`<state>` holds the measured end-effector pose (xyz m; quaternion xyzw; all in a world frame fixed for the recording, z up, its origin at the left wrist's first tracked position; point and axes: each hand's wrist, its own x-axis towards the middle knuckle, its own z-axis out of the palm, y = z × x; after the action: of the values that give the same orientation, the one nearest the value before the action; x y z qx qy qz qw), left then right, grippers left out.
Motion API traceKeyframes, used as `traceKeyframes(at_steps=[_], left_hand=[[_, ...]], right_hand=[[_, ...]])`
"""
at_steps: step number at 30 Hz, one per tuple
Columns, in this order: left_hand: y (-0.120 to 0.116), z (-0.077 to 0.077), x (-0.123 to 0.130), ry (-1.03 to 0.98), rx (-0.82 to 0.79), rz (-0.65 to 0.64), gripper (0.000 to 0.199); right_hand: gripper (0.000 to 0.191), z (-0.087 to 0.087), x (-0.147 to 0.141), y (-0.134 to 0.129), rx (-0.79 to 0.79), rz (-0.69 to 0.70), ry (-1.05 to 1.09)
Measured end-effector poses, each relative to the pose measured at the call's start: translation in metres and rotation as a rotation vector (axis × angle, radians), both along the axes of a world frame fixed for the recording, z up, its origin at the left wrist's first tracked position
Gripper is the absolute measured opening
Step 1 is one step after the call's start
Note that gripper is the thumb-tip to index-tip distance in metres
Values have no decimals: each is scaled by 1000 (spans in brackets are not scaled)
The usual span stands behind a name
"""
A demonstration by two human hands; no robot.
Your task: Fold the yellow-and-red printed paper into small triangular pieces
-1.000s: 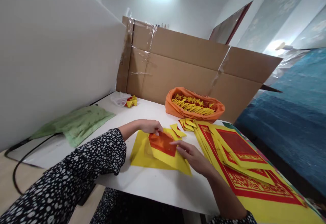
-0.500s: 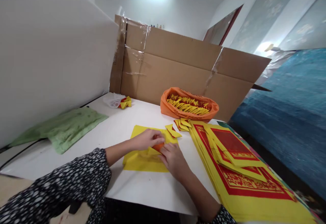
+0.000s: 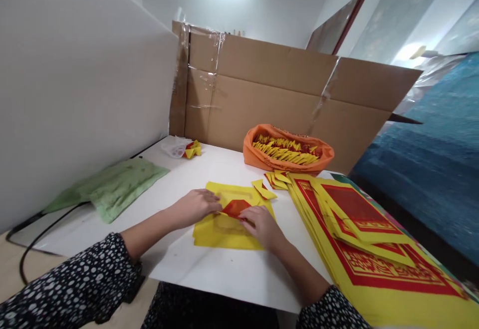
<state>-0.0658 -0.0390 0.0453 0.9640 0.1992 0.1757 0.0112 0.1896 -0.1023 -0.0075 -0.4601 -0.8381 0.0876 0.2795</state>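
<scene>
In the head view a small piece of red and yellow paper [image 3: 235,208], partly folded, is stretched between my hands over a few flat yellow sheets [image 3: 220,240]. My left hand [image 3: 198,205] pinches its left end, fingers closed. At its right end, the curled fingers of my right hand [image 3: 262,225] grip the paper; the fingertips cover its edge. A finished-looking folded paper piece [image 3: 264,189] lies at the sheets' upper right corner. Beyond it several more folded pieces [image 3: 276,179] sit in a small overlapping pile.
An orange bag [image 3: 254,155] packed with folded papers stands against the cardboard wall [image 3: 269,84]. Large yellow and red printed sheets [image 3: 374,269] are stacked on the right. A green cloth [image 3: 116,184], a dark cable [image 3: 37,239] and a clear plastic bag [image 3: 175,147] are left.
My hands have moved apart, the left one leftward, so more of the paper's red face shows between them. The whole view has shifted slightly.
</scene>
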Motion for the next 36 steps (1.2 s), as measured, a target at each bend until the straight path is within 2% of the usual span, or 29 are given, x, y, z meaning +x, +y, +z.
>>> traceKeyframes(at_steps=[3, 5, 9, 12, 16, 21, 24, 26, 27, 30, 33, 36], left_hand=[[13, -8, -8, -39, 165, -149, 27], [18, -13, -11, -24, 227, -165, 24], [16, -24, -7, 47, 297, -167, 20], [10, -32, -1, 46, 315, -178, 21], [7, -42, 6, 34, 298, -230, 24], [10, -44, 15, 64, 277, -194, 25], [10, -39, 22, 84, 253, -138, 25], [9, -32, 27, 74, 203, -60, 22], [8, -27, 29, 64, 157, -11, 22], [9, -10, 37, 27, -82, 118, 29], [22, 2, 48, 6, -341, 142, 34], [42, -1, 59, 96, -508, 97, 29]], right_hand=[[7, -4, 2, -6, 12, 68, 6], [12, -4, 3, -10, -18, 69, 15], [18, -6, 10, -8, -97, -160, 1], [21, -7, 12, -2, -155, -286, -2], [20, -2, 6, 3, -193, -344, 42], [30, 12, 0, 9, -99, -417, 32], [24, 21, 2, 12, -21, -437, 6], [18, 24, 6, 14, -31, -410, 53], [17, 24, 9, 15, -84, -389, 118], [17, 20, 19, 19, -363, -317, 341], [16, 10, 28, 26, -535, -263, 412], [20, 1, 35, 36, -568, -260, 412]])
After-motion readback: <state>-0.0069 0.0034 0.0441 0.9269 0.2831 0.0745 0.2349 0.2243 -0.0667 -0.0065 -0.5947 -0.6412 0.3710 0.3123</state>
